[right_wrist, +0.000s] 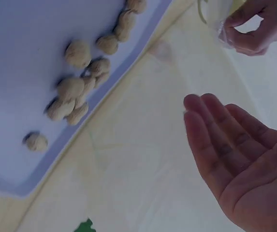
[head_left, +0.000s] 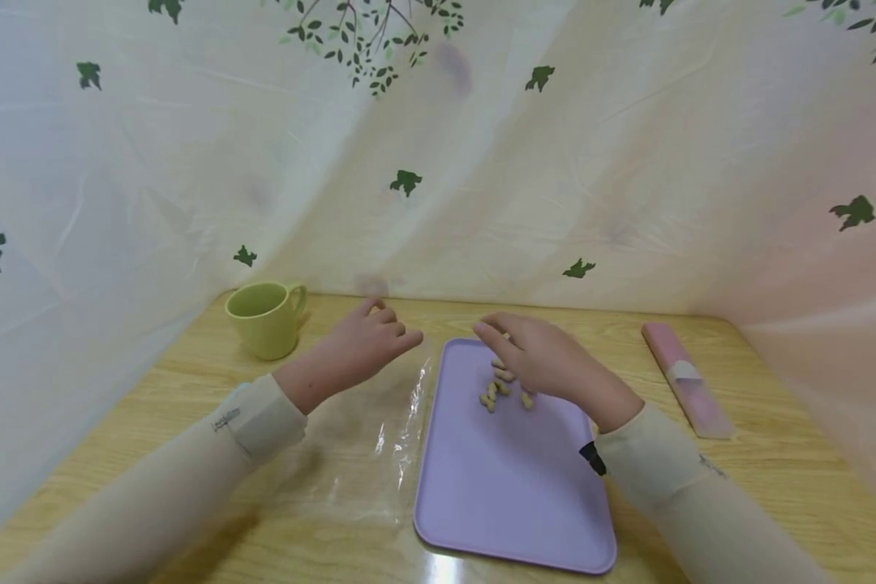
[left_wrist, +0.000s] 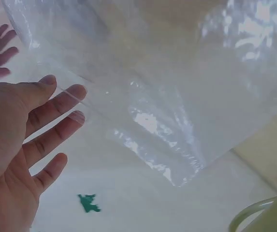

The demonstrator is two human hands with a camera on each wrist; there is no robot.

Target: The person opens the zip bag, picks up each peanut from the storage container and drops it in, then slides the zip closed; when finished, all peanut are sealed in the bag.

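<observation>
Mug in yellow-green stands at the back left of the counter, its handle turned to the right. Next to it my left hand hovers above the counter, pinching the edge of a clear plastic bag between thumb and fingers. The bag spreads down from that grip, glossy and see-through, beside the left edge of a lilac tray. At the tray's far end lie some peanuts in their shells, several touching, one a little apart. Above them I hold my right hand with the fingers nearly straight and close together, the palm bare, gripping nothing. Something black shows by my right cuff. Farther right, well apart from the tray, a slim pink case with a pale band lies slantwise on the counter. Beyond it rises a pale curtain printed with green leaves.
</observation>
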